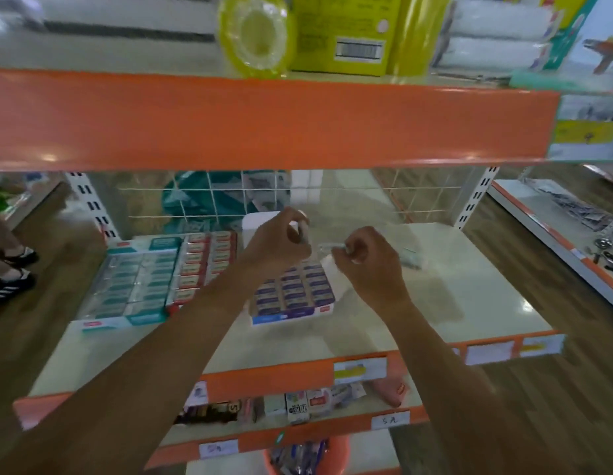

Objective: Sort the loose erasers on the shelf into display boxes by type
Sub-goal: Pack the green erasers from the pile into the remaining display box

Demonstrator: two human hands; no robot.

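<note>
Both hands hover above the cream shelf (469,289), just behind the purple display box (293,298) filled with erasers. The left hand (281,243) pinches a small pale eraser (301,231) between thumb and curled fingers. The right hand (371,267) pinches a small white piece (344,249), too blurred to name. A red display box (204,265) and a teal display box (133,289) stand to the left, and blurred teal loose erasers (412,260) lie just right of the right hand
</note>
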